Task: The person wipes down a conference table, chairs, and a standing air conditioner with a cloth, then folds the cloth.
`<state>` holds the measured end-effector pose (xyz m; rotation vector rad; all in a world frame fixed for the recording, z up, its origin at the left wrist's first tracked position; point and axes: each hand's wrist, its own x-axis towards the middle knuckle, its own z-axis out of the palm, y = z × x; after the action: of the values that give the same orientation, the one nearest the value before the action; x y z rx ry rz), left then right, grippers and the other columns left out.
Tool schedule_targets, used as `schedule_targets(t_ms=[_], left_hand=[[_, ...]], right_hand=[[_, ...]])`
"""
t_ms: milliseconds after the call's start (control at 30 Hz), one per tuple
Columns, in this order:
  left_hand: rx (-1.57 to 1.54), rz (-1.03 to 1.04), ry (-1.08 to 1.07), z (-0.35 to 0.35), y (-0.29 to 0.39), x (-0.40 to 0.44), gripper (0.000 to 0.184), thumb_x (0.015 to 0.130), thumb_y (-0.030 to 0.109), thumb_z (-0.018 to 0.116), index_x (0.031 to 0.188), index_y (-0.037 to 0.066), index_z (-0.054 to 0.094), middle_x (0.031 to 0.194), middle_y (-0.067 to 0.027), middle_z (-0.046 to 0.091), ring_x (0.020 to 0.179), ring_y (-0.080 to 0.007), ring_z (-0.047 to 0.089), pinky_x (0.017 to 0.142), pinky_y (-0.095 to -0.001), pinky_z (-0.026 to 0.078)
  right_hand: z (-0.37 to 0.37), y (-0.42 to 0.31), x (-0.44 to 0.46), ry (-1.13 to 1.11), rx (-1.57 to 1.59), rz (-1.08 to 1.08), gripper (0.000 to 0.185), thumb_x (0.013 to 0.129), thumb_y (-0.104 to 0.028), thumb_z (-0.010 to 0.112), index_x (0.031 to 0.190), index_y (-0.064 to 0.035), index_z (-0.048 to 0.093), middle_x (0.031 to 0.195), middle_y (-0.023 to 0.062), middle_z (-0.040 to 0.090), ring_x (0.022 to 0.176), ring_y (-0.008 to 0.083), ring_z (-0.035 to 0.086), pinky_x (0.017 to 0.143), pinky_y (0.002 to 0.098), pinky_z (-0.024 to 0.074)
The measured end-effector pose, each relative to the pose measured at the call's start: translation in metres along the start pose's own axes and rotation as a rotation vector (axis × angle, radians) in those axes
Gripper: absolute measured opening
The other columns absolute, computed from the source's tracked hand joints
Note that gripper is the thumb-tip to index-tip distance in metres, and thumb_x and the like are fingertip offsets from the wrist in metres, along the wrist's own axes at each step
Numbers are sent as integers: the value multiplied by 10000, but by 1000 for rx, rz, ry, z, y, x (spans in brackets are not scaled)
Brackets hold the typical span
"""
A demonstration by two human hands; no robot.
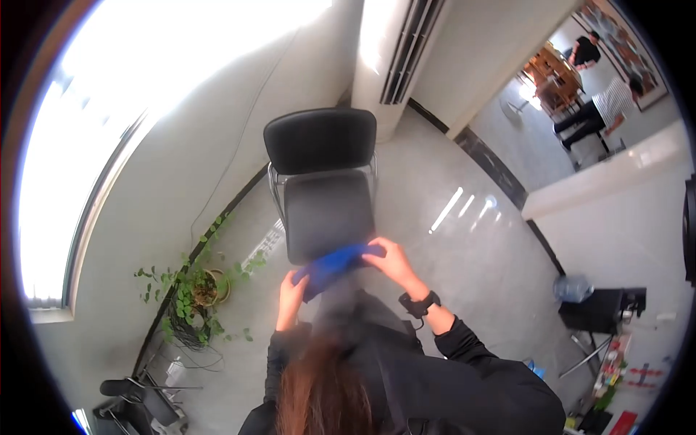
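A piece of blue cloth is stretched between my two hands, above the front edge of a black chair seat. My left hand grips its left end, fingers closed on the edge. At the other end, my right hand pinches the cloth's upper right corner; a black band circles that wrist. The cloth is slightly blurred, so its exact kind does not show. Directly in front of me stands the chair, its black backrest on the far side and metal armrests at the sides.
A leafy potted plant stands by the left wall, with cables below it. To the right are a water jug and a black stand. Two people are beyond the doorway at upper right, near wooden furniture.
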<state>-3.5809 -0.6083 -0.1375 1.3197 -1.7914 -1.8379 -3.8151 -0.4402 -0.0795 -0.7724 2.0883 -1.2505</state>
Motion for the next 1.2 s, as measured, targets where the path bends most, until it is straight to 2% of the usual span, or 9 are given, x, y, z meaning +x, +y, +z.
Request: schedule_targets(t_ms=[133,200,367,600,800,867,1000,1100,1200], left_hand=[[111,29,126,27,-64,75,272,846,172,655,1021,-33,612,874,-117,676,774,-183,652,666,-308,515],[11,-85,100,46,-43,95,301,877,210,629,1040,-40,589,894,-160,673,809,-216,667,700,-360,529],[-30,-190,218,83,3,126,320,899,282,636,1004,-19,602,857,-152,661,812,-222,631,762,-356,491],[-24,-306,492,145,-99,155,361,883,308,666,1022,-20,603,897,-175,683,834,-251,666,753,-364,504],[-80,-463,765,221,-114,165,321,909,278,639,1033,-14,589,910,-203,671,910,-342,647,839,-399,480],[-161,-495,851,233,-129,182,317,910,240,631,1094,-8,554,990,-235,649,941,-405,615,858,-427,470],[127,-451,1121,214,-156,225,465,906,178,613,1298,-5,444,1251,-264,531,1156,-415,515,974,-446,407],[507,-423,991,179,-161,271,583,886,149,610,1415,49,386,1426,-240,402,1330,-413,375,1074,-481,325],[738,-397,824,183,-189,321,614,913,273,584,1475,174,357,1530,-214,272,1399,-385,287,1096,-566,275]], right_hand=[[18,28,74,-26,-96,-193,292,754,-181,783,960,-29,641,909,140,677,825,280,662,750,355,509],[15,19,97,-59,-126,-162,294,754,-191,778,952,-30,632,883,147,661,805,296,655,720,371,504],[-8,25,173,-181,-74,-25,249,767,-128,758,958,-28,634,858,101,654,754,175,647,678,313,507],[-14,74,270,-495,-235,-70,269,795,-103,743,1036,-45,639,863,82,686,740,134,650,671,284,520],[27,138,353,-863,-375,-81,342,718,-108,771,1026,-51,635,954,143,651,936,316,637,825,390,509],[56,145,380,-861,-421,-373,367,729,-102,746,1069,-58,614,1045,155,632,1014,350,605,873,409,491],[134,173,411,-791,-397,-529,478,805,-108,679,1254,-45,529,1233,198,526,1099,376,546,935,415,465],[199,220,421,-767,-597,-552,543,836,-149,652,1342,-60,475,1331,230,456,1180,417,483,980,455,446],[237,267,412,-798,-729,-546,566,871,-244,628,1385,-89,449,1447,237,368,1302,436,386,1030,518,393]])
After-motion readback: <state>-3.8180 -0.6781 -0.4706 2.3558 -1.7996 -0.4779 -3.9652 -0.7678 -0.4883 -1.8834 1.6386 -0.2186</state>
